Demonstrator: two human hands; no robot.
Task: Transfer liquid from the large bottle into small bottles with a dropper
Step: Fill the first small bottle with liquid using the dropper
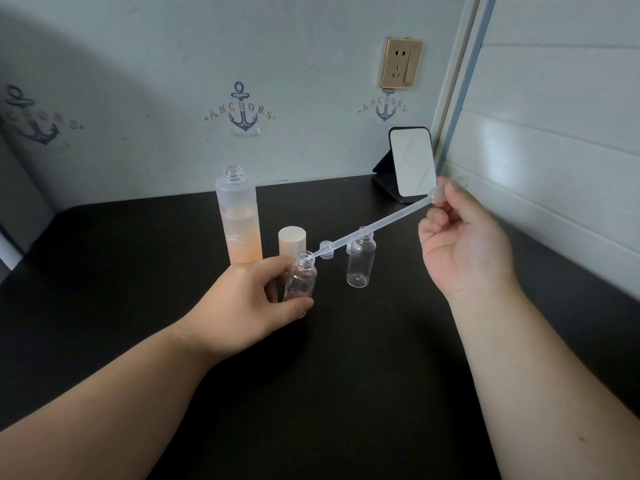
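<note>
Now my long, see-through plastic dropper (377, 226) has its tip right at the mouth of the small clear bottle (300, 280). My right hand (464, 244) pinches the dropper's bulb, and my left hand (249, 299) is closed around that bottle on the black table (104, 271). I cannot tell how much is inside it. The second small clear bottle (361, 263) nearby looks empty, so I think it comes next. Behind stands the tall frosted bottle with orange liquid (238, 220), open, its round pale cap (292, 242) beside it.
</note>
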